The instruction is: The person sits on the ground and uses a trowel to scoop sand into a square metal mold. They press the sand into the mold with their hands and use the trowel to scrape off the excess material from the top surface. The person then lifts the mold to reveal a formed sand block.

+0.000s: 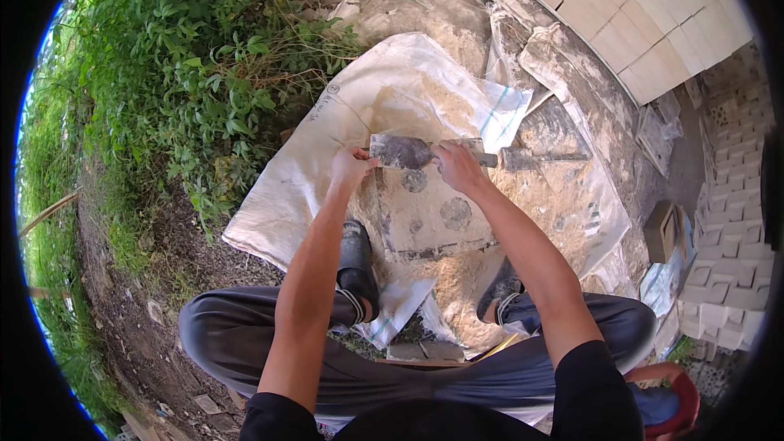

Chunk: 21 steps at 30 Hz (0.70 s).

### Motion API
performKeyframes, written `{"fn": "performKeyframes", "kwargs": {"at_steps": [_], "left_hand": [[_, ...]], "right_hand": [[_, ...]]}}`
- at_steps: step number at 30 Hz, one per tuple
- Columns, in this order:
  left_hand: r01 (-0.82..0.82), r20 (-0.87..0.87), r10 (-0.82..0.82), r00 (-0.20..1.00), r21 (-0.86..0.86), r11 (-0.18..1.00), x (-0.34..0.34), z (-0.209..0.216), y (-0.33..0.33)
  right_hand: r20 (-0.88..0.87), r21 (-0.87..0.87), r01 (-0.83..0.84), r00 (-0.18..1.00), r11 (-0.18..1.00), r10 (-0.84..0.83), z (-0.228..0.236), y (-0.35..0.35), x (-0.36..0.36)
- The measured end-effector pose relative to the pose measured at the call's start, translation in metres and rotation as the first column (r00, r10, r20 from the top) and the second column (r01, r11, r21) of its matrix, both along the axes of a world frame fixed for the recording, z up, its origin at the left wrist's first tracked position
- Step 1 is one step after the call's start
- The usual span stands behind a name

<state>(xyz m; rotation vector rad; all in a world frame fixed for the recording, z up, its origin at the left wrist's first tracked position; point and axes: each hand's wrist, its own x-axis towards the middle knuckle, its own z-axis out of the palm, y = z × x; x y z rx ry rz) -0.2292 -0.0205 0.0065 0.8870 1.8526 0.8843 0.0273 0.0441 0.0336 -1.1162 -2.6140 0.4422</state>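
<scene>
Between my two hands is a small rectangular slab (400,152), pale at its left end and covered by a dark grey, wet-looking patch over most of its face. My left hand (353,165) pinches its left end, while my right hand (459,167) has its fingers closed at the right end. Just beyond my right hand lies another flat greyish piece (473,145), partly covered by the hand. To its right, a dark, dirt-caked tool or bar (518,158) rests on the sheet; its exact kind is unclear. A dusty white woven sheet (306,159) spreads beneath all this.
My shod feet (357,261) stand on the sheet amid tan powder and dark round marks. Dense green plants (220,73) border the left. Pale tiles are stacked (621,8) at upper right, with patterned blocks (723,261) farther right. A brown block (663,231) stands near them.
</scene>
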Motion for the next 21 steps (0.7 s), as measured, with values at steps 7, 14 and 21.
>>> {"fn": "performKeyframes", "kwargs": {"at_steps": [7, 14, 21], "left_hand": [[0.118, -0.179, -0.161, 0.971, -0.227, 0.967, -0.005, 0.005, -0.004], [0.148, -0.16, -0.208, 0.965, -0.324, 0.935, 0.005, 0.002, -0.03], [0.14, -0.2, -0.227, 0.953, -0.374, 0.917, 0.032, 0.022, -0.067]], "right_hand": [[0.188, -0.176, -0.037, 0.98, 0.984, 0.07, 0.023, -0.007, -0.005], [0.195, -0.193, -0.074, 0.974, 0.978, 0.112, 0.023, -0.036, 0.011], [0.168, -0.105, -0.1, 0.979, 0.989, 0.117, 0.017, -0.071, 0.031]]}}
